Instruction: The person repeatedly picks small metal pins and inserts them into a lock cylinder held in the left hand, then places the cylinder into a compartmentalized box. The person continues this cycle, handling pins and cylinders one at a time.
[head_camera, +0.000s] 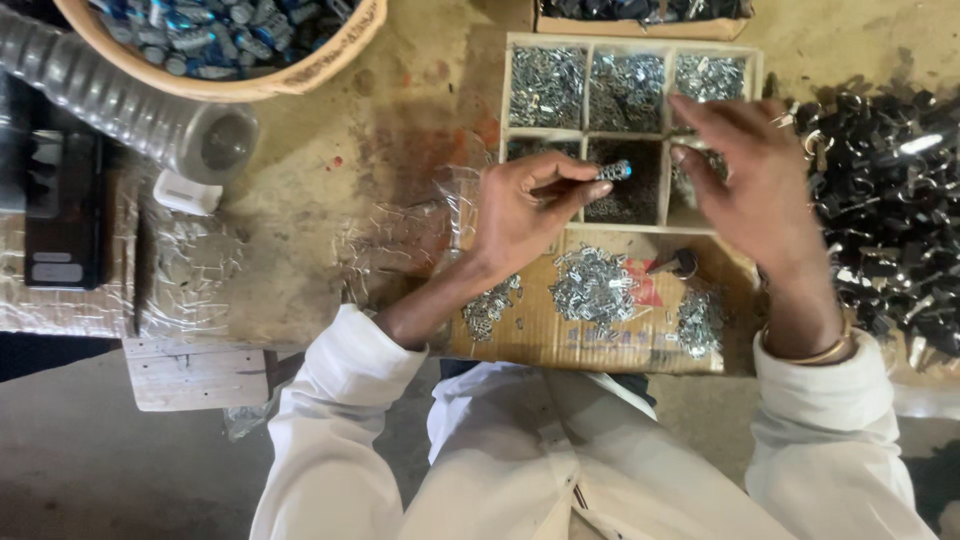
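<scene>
The left hand (520, 215) pinches a small silver cylinder with a blue end (615, 171) between thumb and forefinger, holding it up over the work area, tip pointing toward the other hand, so it stays clear of the loose parts and easy to reach. The right hand (755, 180) hovers just beyond that tip, fingers loosely curled and blurred; whether it holds anything I cannot tell. Straight under both hands sits a wooden compartment tray (585, 135), its cells filled with small metal pieces sorted by kind, which keeps each sort within a short reach. Nearer the body than the hands, a flat cardboard sheet (560, 335) carries three small heaps of silver clips (592, 285) and one dark stud (680, 264). Outward from the right hand lies a pile of black parts (885, 190); far beyond the left hand, a round basket (300, 75) holds more blue-ended cylinders
</scene>
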